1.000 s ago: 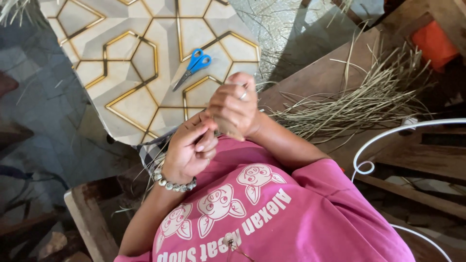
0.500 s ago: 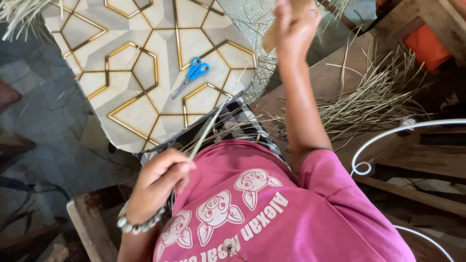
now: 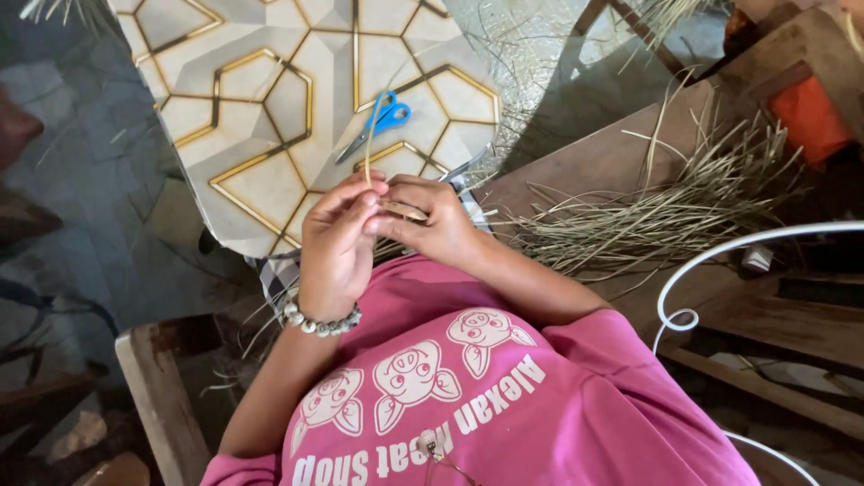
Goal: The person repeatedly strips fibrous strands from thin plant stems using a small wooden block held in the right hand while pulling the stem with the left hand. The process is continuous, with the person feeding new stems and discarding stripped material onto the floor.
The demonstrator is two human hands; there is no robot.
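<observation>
Two hands working a dried grass strand

Left hand (image 3: 337, 236) and right hand (image 3: 434, 220) are meeting fingertip to fingertip — both pinching the strand (image 3: 368, 144) — just below the blue scissors (image 3: 378, 123).

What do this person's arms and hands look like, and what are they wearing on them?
Both hands, left and right, are bare, no gloves. The left wrist carries a bracelet of chunky pale and silvery beads. Short pink sleeves of a printed shirt leave the forearms uncovered.

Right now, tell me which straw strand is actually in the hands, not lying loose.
The single thin strand rising from the pinched fingers across the scissors; the rest lie heaped on the wooden bench.
</observation>
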